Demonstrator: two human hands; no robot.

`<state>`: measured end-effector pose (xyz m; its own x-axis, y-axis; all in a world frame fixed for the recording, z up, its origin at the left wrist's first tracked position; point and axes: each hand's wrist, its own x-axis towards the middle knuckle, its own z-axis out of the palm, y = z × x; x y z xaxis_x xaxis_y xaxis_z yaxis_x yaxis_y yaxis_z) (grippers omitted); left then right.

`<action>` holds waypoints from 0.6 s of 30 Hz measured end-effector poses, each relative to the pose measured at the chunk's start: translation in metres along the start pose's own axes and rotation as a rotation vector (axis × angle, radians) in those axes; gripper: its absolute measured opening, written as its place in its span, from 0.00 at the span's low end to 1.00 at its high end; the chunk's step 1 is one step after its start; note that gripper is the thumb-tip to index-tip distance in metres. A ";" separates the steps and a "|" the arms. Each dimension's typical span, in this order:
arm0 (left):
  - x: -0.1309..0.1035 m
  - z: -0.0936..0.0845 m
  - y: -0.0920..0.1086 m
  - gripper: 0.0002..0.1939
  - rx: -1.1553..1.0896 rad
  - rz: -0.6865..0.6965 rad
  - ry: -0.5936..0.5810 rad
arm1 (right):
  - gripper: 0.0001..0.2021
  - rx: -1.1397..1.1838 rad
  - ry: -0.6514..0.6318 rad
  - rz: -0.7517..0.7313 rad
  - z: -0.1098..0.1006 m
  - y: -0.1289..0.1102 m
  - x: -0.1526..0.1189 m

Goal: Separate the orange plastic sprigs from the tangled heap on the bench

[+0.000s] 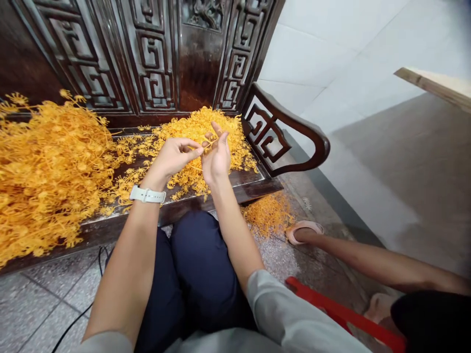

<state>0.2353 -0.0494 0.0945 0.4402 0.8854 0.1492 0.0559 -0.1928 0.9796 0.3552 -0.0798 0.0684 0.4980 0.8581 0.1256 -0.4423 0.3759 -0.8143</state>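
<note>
My left hand [179,156], with a pale watch on its wrist, pinches a small yellow plastic flower-like piece [210,143] between thumb and fingertips. The same piece lies against the fingers of my right hand [218,158], which is turned palm up and partly curled around it. Both hands are close together above a heap of similar yellow pieces [198,122] on the dark wooden bench [250,191]. Part of the held piece is hidden by my fingers.
A much larger yellow pile [55,171] covers the bench's left side. Thin orange-yellow scraps [270,213] lie on the floor beside another person's foot [304,232]. At the right stand a carved armrest [294,132] and a red bar [342,311]. A black cable [75,321] crosses the tiles.
</note>
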 end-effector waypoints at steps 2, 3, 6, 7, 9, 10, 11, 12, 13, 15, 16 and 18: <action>-0.002 0.001 0.003 0.12 0.021 -0.012 -0.086 | 0.28 0.006 0.056 0.011 0.001 0.000 0.005; -0.002 0.001 0.004 0.12 0.028 -0.028 -0.117 | 0.26 0.017 0.075 0.029 0.000 0.000 0.006; -0.003 0.001 0.007 0.21 0.081 -0.068 -0.160 | 0.22 0.076 0.095 0.085 -0.003 0.001 0.004; -0.004 0.001 0.008 0.26 0.112 -0.061 -0.162 | 0.22 0.092 0.100 0.095 -0.004 0.000 0.003; -0.005 0.001 0.008 0.33 0.184 -0.028 -0.168 | 0.23 0.098 0.117 0.102 -0.005 0.000 0.001; -0.005 0.002 0.007 0.35 0.221 -0.015 -0.181 | 0.22 0.091 0.128 0.095 -0.006 0.000 0.001; -0.006 0.003 0.007 0.37 0.263 -0.006 -0.194 | 0.22 0.086 0.134 0.079 -0.006 0.000 0.001; -0.006 0.003 0.006 0.37 0.312 0.000 -0.204 | 0.22 0.086 0.130 0.058 -0.007 0.001 0.002; -0.007 0.005 0.006 0.38 0.366 0.007 -0.209 | 0.21 0.091 0.119 0.035 -0.008 0.002 0.003; -0.007 0.007 0.004 0.38 0.452 0.032 -0.214 | 0.20 0.099 0.095 0.007 -0.012 0.004 0.004; -0.008 0.009 0.003 0.39 0.478 0.051 -0.221 | 0.19 0.094 0.087 0.007 -0.014 0.006 0.004; -0.008 0.013 0.001 0.39 0.515 0.099 -0.237 | 0.19 0.067 0.085 0.020 -0.018 0.007 0.003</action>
<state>0.2440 -0.0623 0.0925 0.6510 0.7452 0.1443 0.4072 -0.5032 0.7622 0.3666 -0.0808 0.0527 0.5490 0.8338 0.0587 -0.5003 0.3840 -0.7761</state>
